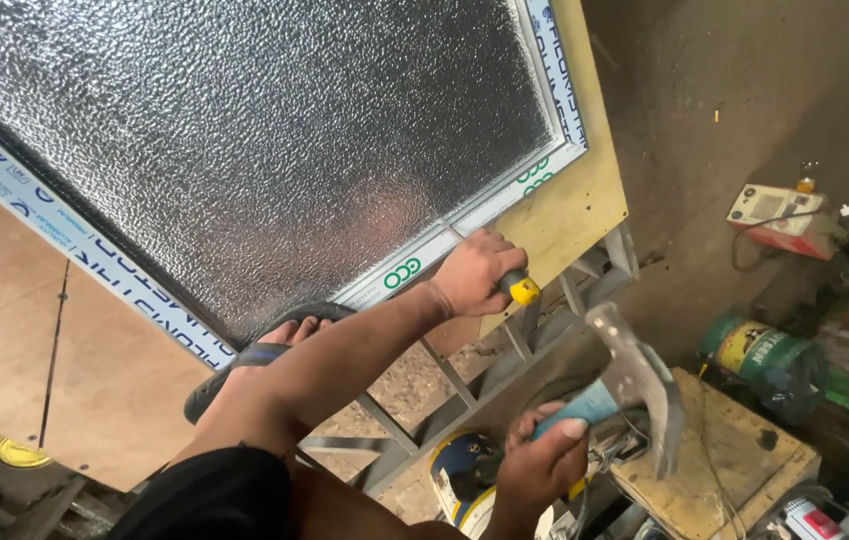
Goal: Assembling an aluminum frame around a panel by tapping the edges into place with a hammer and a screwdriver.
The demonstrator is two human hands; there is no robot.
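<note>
Far left of both grips: a plywood sheet (4, 330), flat, carrying a pane of pebbled glass (244, 130) in a pale frame (74, 240) wrapped in printed film. Below the pane's lower corner, a sandalled foot (264, 350) resting against the frame edge.

Next, the left hand (474, 272), closed in a full fist round a yellow-handled tool (522, 290), knuckles pressed to the frame's lower right corner. Only the yellow butt showing, poking out of the fist to the lower right. Long axis slanted from that butt up and left toward the frame corner. Working end hidden inside the fist, so cannot tell its kind.

Under that fist, the grey bars of a metal stand (464, 390). Lower still, just left of the other fist, a round blue and yellow can (459, 470).

Then the right hand (544, 465), below and slightly right of the left, fingers wrapped tight round the teal grip of a hammer (634, 385). Handle rising from the fist up and to the right. Steel head crosswise to it, long axis tilted, upper end aimed up-left toward the yellow butt but well apart from it, lower end hanging down-right over a wooden block (734, 470).

Right of the hammer, a green can (754, 355) lying on its side; above that, on the dirt floor, a red and white box (774, 215) with a cable.
</note>
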